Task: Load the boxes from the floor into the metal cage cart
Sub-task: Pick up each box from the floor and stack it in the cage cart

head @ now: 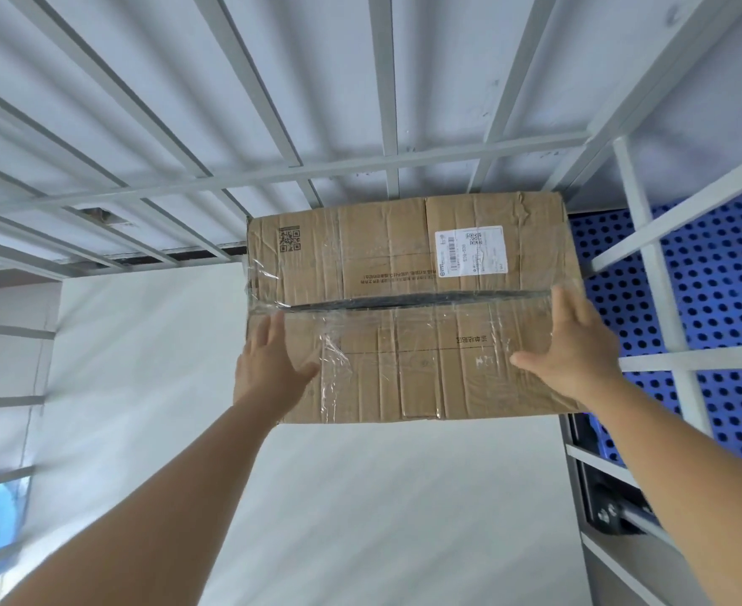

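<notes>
Reaching in with both arms now: one creased brown cardboard box [408, 308], taped with clear film along its centre seam, sits in the far right corner of the grey barred metal cage cart [273, 172] on its pale floor. Left hand [268, 365] lies on the box's left edge, fingers straight and loosely spread; right hand [572, 347] lies flat at the right edge, fingers spread, gripping nothing. One blue perforated panel [719, 299] shows beyond the bars.
</notes>
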Action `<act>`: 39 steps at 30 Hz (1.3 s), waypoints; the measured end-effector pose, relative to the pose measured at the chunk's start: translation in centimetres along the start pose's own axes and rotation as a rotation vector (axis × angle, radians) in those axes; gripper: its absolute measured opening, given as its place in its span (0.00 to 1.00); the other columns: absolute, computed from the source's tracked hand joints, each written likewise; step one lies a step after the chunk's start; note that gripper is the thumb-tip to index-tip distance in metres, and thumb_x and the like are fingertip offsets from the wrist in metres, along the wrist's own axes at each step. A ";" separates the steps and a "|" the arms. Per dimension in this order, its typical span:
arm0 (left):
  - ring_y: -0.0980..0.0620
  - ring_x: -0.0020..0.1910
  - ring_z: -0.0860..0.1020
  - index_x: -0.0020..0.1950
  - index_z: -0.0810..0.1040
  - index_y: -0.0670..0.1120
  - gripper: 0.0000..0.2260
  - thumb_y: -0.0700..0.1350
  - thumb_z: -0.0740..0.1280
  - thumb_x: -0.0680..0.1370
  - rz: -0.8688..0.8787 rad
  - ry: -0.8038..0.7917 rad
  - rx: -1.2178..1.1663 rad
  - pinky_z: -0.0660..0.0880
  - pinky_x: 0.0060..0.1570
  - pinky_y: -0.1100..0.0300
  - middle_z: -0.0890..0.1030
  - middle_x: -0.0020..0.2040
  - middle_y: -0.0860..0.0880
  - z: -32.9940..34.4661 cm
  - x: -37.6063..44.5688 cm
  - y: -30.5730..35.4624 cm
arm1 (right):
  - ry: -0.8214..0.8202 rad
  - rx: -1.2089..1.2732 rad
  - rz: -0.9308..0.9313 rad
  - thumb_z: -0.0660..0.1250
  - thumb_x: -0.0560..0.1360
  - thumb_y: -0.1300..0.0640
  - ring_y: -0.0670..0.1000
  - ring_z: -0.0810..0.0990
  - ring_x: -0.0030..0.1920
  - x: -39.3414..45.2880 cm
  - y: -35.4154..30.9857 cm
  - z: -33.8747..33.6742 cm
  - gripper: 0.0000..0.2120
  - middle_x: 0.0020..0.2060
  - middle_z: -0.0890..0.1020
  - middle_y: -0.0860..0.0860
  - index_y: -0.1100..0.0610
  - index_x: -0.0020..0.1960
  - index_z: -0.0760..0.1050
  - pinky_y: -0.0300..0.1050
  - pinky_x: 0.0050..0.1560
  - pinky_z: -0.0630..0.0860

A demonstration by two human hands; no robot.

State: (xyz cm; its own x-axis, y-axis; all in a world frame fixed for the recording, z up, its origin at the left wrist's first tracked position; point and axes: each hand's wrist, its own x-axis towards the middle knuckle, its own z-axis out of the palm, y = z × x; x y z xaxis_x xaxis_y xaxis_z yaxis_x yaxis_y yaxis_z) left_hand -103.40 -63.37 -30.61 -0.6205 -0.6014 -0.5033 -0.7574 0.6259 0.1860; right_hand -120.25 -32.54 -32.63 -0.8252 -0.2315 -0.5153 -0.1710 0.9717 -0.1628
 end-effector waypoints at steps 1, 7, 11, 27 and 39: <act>0.45 0.75 0.59 0.80 0.48 0.49 0.41 0.54 0.70 0.75 0.025 -0.013 0.010 0.60 0.73 0.49 0.53 0.79 0.50 -0.6 -1.0 0.7 | -0.001 -0.014 -0.033 0.71 0.70 0.37 0.56 0.46 0.79 -1.3 -0.6 -0.7 0.55 0.79 0.43 0.53 0.54 0.80 0.37 0.58 0.75 0.51; 0.49 0.77 0.56 0.79 0.49 0.49 0.39 0.56 0.68 0.76 0.199 0.008 0.112 0.57 0.74 0.53 0.55 0.78 0.51 -5.0 -8.2 4.4 | 0.004 -0.023 -0.148 0.69 0.73 0.39 0.56 0.44 0.79 -9.5 -3.9 -6.2 0.52 0.79 0.45 0.53 0.56 0.79 0.38 0.55 0.76 0.48; 0.50 0.77 0.53 0.79 0.47 0.50 0.40 0.56 0.68 0.75 0.320 0.031 0.177 0.54 0.75 0.53 0.54 0.79 0.52 -8.3 -13.5 6.0 | 0.026 -0.028 -0.201 0.68 0.74 0.41 0.56 0.42 0.79 -15.7 -4.9 -9.6 0.50 0.79 0.43 0.53 0.57 0.79 0.37 0.54 0.76 0.46; 0.51 0.78 0.49 0.80 0.47 0.50 0.38 0.59 0.64 0.77 0.835 0.117 0.255 0.49 0.76 0.54 0.51 0.80 0.51 -16.2 -34.3 8.7 | 0.273 0.075 -0.051 0.66 0.75 0.41 0.55 0.41 0.79 -40.4 -3.4 -15.4 0.48 0.79 0.42 0.52 0.55 0.79 0.38 0.53 0.76 0.45; 0.49 0.78 0.52 0.80 0.50 0.50 0.35 0.60 0.62 0.78 1.344 0.047 0.305 0.50 0.76 0.52 0.53 0.79 0.50 -16.5 -48.0 5.6 | 0.535 0.253 0.399 0.68 0.74 0.41 0.54 0.41 0.79 -62.0 -3.6 -11.4 0.49 0.79 0.43 0.51 0.56 0.80 0.39 0.52 0.76 0.45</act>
State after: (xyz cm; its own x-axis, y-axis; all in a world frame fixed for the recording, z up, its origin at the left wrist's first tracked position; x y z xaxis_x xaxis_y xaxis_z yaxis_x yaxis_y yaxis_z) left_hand -81.14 -39.18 8.50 -0.8433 0.5346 -0.0558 0.4947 0.8126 0.3083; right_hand -74.59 -21.13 9.49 -0.9608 0.2572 -0.1034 0.2761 0.9219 -0.2717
